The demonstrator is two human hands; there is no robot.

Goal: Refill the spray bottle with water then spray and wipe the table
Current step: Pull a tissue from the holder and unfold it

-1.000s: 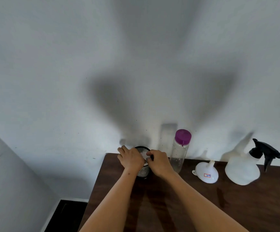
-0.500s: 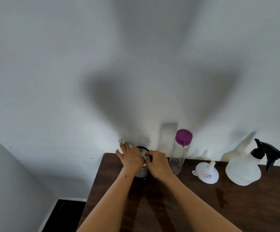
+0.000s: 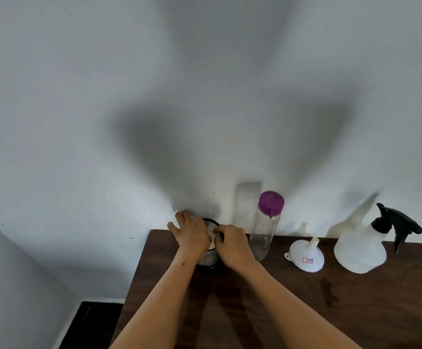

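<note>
A black mesh cup point(image 3: 208, 259) stands at the back left of the dark wooden table point(image 3: 356, 311), with something white inside it. My left hand point(image 3: 192, 234) lies over the cup's left rim, fingers spread toward the wall. My right hand point(image 3: 232, 244) pinches the white material at the cup's right rim. A clear water bottle point(image 3: 265, 227) with a purple lid stands just right of my right hand. Farther right, a white funnel point(image 3: 305, 255) lies mouth down. The white spray bottle point(image 3: 361, 245) with a black trigger head stands at the far right.
The table backs onto a pale wall. Its left edge drops to a dark floor point(image 3: 91, 326) with white skirting. A wet streak point(image 3: 329, 294) marks the wood in front of the funnel.
My left hand's fingers have stretched out over the cup's far rim. My right hand has shifted slightly on the cup's right rim. The bottles and funnel have stayed put.
</note>
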